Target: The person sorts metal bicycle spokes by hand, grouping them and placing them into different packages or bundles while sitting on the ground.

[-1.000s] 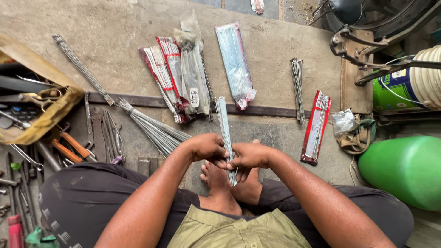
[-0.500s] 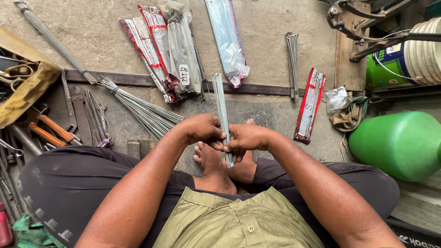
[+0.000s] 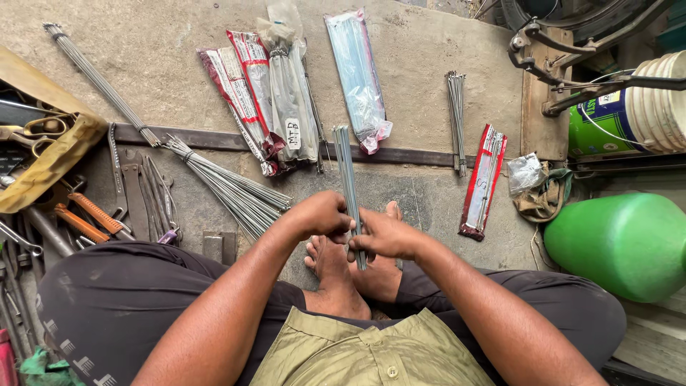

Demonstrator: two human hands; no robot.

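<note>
**Onlooker A:** Seated cross-legged on the concrete floor [image 3: 443,71], a person grips a bundle of thin metal spokes [image 3: 348,179] over bare feet. Both hands?

**Onlooker B:** Both. The left hand [image 3: 325,214] is curled around the bundle's lower part, and the right hand [image 3: 386,234] is clenched on it just beside, fingers wrapped over the rods. The bundle stands nearly upright in the view, its far end reaching toward a dark metal strip [image 3: 214,139] set in the floor.

**Onlooker A:** And around them?

**Onlooker B:** To the person's left, a fanned sheaf of loose spokes [image 3: 229,187] tied at one end, and a long tied bundle [image 3: 96,78] beyond it. Ahead lie red-and-white spoke packets [image 3: 239,93], a clear plastic packet [image 3: 357,75], and a short spoke bunch [image 3: 456,118]. A red packet [image 3: 484,179] lies to the right, near a green plastic container [image 3: 622,243]. Pliers with orange handles [image 3: 89,218] sit among the tools at far left.
</note>
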